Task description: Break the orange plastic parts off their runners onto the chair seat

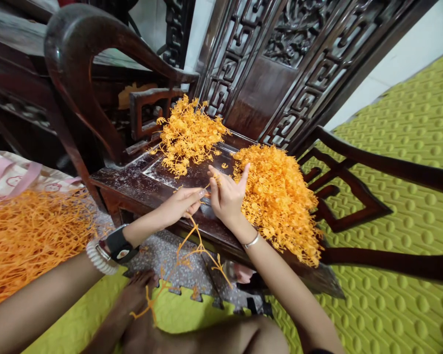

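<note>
By the dark-wood chair [256, 93], tugging could snap the branched orange plastic stem [201, 249] our left hand [186, 200] pinches; right hand [228, 195] half-curled, hold unclear.

No legible writing

We can read no words, brands or numbers here. Pale bag [55, 170]: we note pink line-drawn prints [14, 181], any lettering too blurred for us. Black wristband [118, 240]: we see a small pale emblem [123, 254], too small to decipher.
</note>
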### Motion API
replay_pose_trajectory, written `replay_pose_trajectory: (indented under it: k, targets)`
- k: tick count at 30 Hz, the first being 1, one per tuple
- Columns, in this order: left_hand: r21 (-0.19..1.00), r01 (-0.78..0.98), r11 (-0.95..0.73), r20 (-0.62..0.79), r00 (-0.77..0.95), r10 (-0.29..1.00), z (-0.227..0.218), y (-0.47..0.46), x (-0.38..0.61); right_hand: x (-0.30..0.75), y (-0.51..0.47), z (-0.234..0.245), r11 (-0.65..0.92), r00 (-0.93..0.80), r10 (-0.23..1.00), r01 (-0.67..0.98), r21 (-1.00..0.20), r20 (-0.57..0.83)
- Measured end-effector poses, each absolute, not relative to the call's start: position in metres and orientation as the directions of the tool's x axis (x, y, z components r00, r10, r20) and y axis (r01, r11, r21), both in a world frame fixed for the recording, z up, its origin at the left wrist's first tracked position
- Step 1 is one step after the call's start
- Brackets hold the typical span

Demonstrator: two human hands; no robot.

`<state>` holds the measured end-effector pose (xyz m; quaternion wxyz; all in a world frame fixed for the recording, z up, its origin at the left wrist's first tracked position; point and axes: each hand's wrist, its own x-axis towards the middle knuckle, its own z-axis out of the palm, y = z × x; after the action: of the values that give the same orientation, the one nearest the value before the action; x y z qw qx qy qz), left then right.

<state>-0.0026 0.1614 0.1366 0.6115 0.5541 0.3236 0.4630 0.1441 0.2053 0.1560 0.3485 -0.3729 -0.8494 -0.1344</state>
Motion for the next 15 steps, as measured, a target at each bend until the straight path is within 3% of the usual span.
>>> replay_pose_trajectory:
  k: [5,11,13,15]
  targets:
    - [0.975,0.093,-0.204,0.18,0.221,0.959,0.146,0.127,-0.009,0.154,0.209,0.169,0.747,-0.671,0.491,0.652,0.126,0.556]
    - [0.911,0.388,-0.14,0.048,0.238,0.97,0.18,0.066,-0.014,0.158,0.206,0.174,0.865,-0.86,0.453,0.488,0.117,0.235]
    - [0.916,0.396,-0.061,-0.046,0.256,0.966,0.184,0.049,-0.014,0.166,0.215,0.173,0.859,-0.857,0.436,0.487,0.158,0.275]
    - [0.935,0.354,0.006,-0.135,0.341,0.93,0.182,0.035,-0.015,0.183,0.231,0.177,0.756,-0.739,0.477,0.621,0.207,0.476]
